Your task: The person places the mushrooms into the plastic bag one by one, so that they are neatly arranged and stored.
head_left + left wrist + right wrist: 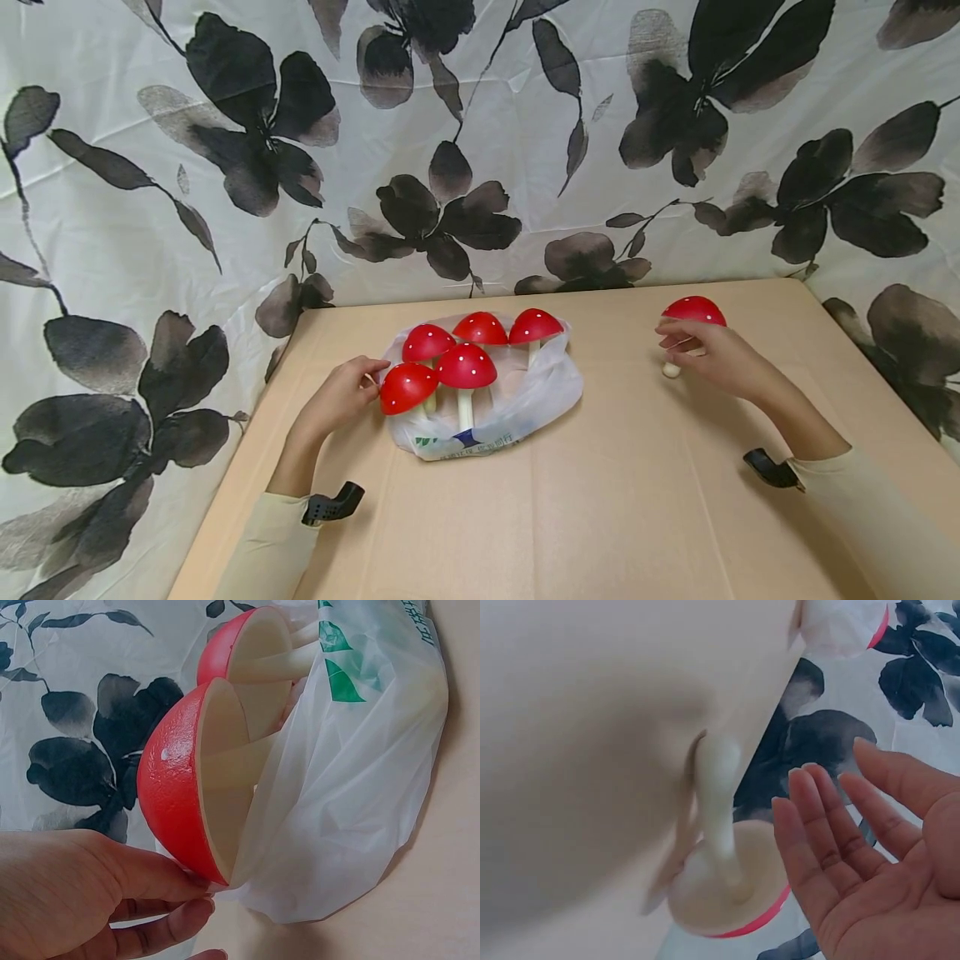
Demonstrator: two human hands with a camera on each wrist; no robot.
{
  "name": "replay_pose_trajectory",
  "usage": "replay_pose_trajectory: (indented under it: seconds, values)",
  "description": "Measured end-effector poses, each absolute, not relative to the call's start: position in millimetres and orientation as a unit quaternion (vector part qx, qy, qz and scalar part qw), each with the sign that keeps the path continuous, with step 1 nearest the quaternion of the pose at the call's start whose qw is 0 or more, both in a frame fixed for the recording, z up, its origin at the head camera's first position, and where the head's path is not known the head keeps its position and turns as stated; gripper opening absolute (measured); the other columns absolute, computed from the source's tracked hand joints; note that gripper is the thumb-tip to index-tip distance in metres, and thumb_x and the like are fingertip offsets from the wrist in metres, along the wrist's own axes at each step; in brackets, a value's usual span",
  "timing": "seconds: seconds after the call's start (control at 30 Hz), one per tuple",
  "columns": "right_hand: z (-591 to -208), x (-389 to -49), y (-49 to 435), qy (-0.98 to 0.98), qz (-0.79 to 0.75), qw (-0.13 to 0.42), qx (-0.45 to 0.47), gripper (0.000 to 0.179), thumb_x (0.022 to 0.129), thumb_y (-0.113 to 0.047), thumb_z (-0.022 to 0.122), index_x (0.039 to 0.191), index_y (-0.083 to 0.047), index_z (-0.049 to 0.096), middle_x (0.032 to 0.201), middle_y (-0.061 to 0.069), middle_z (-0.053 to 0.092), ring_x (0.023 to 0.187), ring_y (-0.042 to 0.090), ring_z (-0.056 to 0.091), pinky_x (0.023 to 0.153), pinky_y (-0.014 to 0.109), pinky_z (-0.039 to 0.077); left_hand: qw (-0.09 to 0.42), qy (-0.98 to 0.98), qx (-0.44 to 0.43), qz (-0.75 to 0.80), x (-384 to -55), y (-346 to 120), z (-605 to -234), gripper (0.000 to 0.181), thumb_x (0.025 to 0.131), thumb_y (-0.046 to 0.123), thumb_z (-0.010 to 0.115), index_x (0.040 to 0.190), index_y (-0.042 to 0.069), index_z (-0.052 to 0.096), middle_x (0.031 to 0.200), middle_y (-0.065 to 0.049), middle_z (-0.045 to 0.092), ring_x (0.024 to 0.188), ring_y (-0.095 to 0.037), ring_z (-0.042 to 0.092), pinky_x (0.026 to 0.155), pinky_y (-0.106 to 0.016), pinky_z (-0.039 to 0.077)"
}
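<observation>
Several toy mushrooms with red, white-dotted caps and pale stems stand in a white plastic bag point(555, 392) left of the table's middle. The left hand point(342, 396) is at the bag's left side. In the left wrist view, its thumb and forefinger pinch the bag's edge, right against the cap of the nearest mushroom point(174, 784). Over on the right, one more toy mushroom point(694, 309) stands on the table, its stem base touching the top. The right hand point(708, 357) is beside it, partly hiding the stem. In the right wrist view, the fingers are extended and apart from the mushroom point(718, 802).
The light wooden table point(615, 500) reaches back to a white cloth point(555, 242) with dark flowers, which also hangs at both sides. Printed green and blue marks show on the bag's front. Each wrist wears a black band point(333, 502).
</observation>
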State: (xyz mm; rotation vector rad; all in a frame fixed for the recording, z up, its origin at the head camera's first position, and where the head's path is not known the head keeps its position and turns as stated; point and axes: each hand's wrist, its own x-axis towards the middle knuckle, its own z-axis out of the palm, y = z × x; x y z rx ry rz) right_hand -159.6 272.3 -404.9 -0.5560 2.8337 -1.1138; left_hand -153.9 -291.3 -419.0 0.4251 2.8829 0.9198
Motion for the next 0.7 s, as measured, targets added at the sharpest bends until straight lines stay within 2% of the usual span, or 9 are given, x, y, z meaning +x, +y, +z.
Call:
replay_pose_trajectory:
  seconds: [0.17,0.27,0.37,0.47,0.6,0.7]
  values:
    - [-410.3,-152.5,282.4,0.932,-0.325,0.019,-0.161,0.043,0.088,-0.003,0.076,0.128,0.004,0.064,0.105,0.018,0.072,0.098,0.037,0.069,0.078,0.017,0.052,0.048,0.943,0.135,0.301,-153.4,-291.4,-417.5,0.038,0.089,-0.007,0.063,0.127,-0.011,0.063,0.100,-0.015,0.065,0.086,-0.024,0.060,0.068,-0.025,0.054]
    - [-413.7,-149.4,288.6,0.937,-0.310,0.024,-0.159,0.037,0.088,-0.004,0.076,0.123,0.005,0.066,0.102,0.017,0.071,0.094,0.037,0.069,0.079,0.027,0.057,0.049,0.943,0.138,0.300,-153.9,-291.6,-417.8,0.039,0.089,-0.007,0.063,0.127,-0.011,0.063,0.100,-0.015,0.065,0.086,-0.024,0.060,0.068,-0.025,0.053]
    - [-417.0,-147.1,293.5,0.937,-0.311,0.041,-0.152,0.035,0.090,-0.005,0.074,0.122,0.006,0.065,0.105,0.021,0.070,0.095,0.040,0.069,0.081,0.039,0.059,0.045,0.943,0.141,0.298,-154.3,-291.9,-418.5,0.039,0.089,-0.007,0.062,0.127,-0.011,0.063,0.099,-0.015,0.065,0.086,-0.024,0.060,0.068,-0.025,0.053]
    - [-420.0,-146.3,296.6,0.931,-0.330,0.079,-0.137,0.040,0.093,-0.009,0.072,0.128,0.007,0.061,0.114,0.029,0.066,0.101,0.046,0.067,0.082,0.046,0.059,0.039,0.943,0.146,0.297,-154.4,-292.0,-418.8,0.038,0.089,-0.007,0.062,0.127,-0.011,0.064,0.098,-0.013,0.064,0.086,-0.024,0.061,0.070,-0.026,0.054]
    - [-424.8,-147.1,298.4,0.918,-0.357,0.118,-0.127,0.048,0.096,-0.013,0.069,0.136,0.009,0.054,0.124,0.032,0.060,0.106,0.047,0.064,0.083,0.043,0.059,0.037,0.942,0.152,0.298,-154.0,-291.5,-418.3,0.038,0.088,-0.008,0.062,0.126,-0.011,0.064,0.096,-0.012,0.064,0.086,-0.024,0.061,0.071,-0.026,0.053]
    - [-429.9,-148.9,298.9,0.915,-0.365,0.122,-0.120,0.051,0.097,-0.014,0.068,0.140,0.008,0.051,0.127,0.031,0.059,0.109,0.045,0.062,0.083,0.041,0.059,0.032,0.940,0.153,0.302,-154.5,-291.0,-418.3,0.038,0.088,-0.009,0.062,0.126,-0.011,0.064,0.094,-0.011,0.064,0.086,-0.024,0.061,0.070,-0.026,0.053]
